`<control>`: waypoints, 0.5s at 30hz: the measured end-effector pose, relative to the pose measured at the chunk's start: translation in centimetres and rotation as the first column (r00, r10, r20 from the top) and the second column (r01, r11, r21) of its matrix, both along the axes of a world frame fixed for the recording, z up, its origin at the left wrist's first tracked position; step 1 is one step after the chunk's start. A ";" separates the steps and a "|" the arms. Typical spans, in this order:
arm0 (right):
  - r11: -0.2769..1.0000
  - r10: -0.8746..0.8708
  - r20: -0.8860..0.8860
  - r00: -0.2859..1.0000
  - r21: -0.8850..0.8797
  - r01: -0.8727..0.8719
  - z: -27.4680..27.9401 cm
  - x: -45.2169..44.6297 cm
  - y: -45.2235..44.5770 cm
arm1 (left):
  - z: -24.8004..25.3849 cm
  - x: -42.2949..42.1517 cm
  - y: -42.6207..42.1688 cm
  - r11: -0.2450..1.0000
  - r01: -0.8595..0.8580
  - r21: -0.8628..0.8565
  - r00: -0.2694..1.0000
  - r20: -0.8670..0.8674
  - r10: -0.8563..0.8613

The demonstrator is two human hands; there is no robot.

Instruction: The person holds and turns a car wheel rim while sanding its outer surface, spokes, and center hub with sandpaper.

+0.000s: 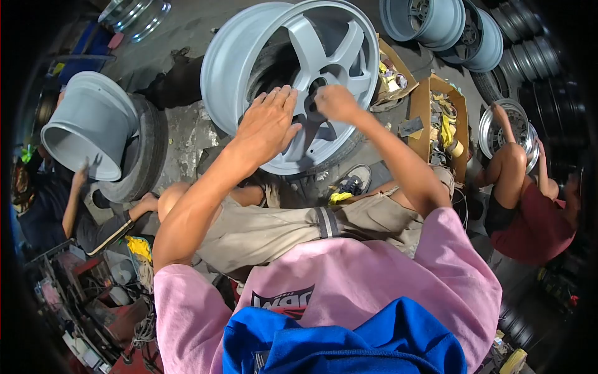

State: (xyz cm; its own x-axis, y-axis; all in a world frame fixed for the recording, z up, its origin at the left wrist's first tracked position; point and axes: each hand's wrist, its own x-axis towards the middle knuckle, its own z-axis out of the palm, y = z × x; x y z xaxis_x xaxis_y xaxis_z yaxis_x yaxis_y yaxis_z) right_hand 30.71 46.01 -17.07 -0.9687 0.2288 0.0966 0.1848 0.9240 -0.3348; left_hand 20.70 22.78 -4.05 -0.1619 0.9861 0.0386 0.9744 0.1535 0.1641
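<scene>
A large grey-coated wheel rim [305, 47] with broad spokes rests tilted in front of me on a dark tyre that shows through its openings. My left hand [268, 128] lies over the near left of the rim, fingers stretched out flat and thumb pointing right. Close to the hub, above the spokes, my right hand [336, 103] is closed with the fingers curled. What it holds, if anything, is hidden.
Cardboard boxes [462, 103] of scraps stand right of the wheel. A co-worker at left handles a grey rim [93, 118] on a tyre [149, 149]; another at right holds a shiny rim [492, 134]. More rims [430, 28] stand at the back right.
</scene>
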 end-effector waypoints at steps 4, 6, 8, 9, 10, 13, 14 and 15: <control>0.534 -0.144 0.290 0.946 -0.782 0.321 5.0 3.6 3.6 | 1.1 -0.6 -0.5 0.989 -0.030 0.142 1.000 0.010 0.029; 0.643 -0.193 0.076 0.978 -0.743 0.185 1.9 6.0 3.5 | 4.8 -1.2 -0.6 0.991 -0.124 0.056 0.919 0.384 0.093; 0.991 -0.125 -0.346 0.930 -0.090 0.099 0.3 7.0 3.0 | 6.9 -1.1 -0.8 0.941 -0.207 0.267 0.914 0.395 0.089; 0.986 -0.147 -0.191 0.971 -0.104 0.129 2.3 6.9 1.3 | 8.1 -1.6 -1.0 0.943 -0.277 0.184 0.891 0.418 0.180; 0.985 -0.151 -0.191 0.970 -0.110 0.132 2.0 6.2 0.7 | 8.6 -2.0 -1.3 0.934 -0.343 0.097 0.860 0.432 0.271; 0.986 0.005 -0.398 0.918 0.155 0.062 0.2 4.5 -0.4 | 7.5 -3.3 -2.2 0.910 -0.398 0.119 0.822 0.487 0.295; 0.986 0.004 -0.402 0.916 0.154 0.063 -0.7 4.3 -1.0 | 7.6 -3.6 -2.4 0.899 -0.429 0.083 0.803 0.491 0.338; 0.981 -0.033 -0.397 0.917 0.164 0.106 -2.1 4.3 -1.9 | 7.5 -3.8 -2.7 0.891 -0.446 0.082 0.791 0.503 0.349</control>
